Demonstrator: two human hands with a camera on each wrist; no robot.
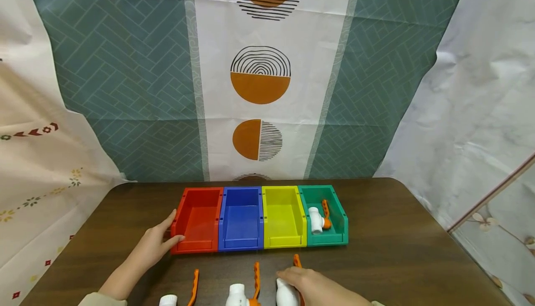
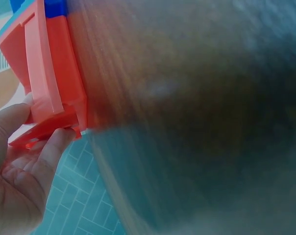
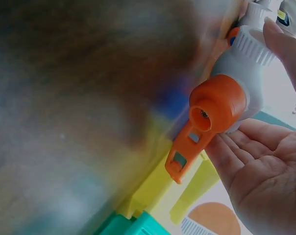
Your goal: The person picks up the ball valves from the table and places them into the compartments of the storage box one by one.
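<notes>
My left hand holds the front left corner of the red bin. The left wrist view shows its thumb on one side of the bin's wall and the fingers on the other. At the lower right, my right hand grips a white plastic ball valve with an orange lever handle. Its thumb lies by the valve's ribbed end and the fingers are at the opposite end. A second ball valve stands left of that hand, and another is cut off by the frame's lower edge.
Blue, yellow and green bins join the red one in a row. One white valve with an orange handle lies in the green bin. Behind the dark wooden table hangs a patterned curtain.
</notes>
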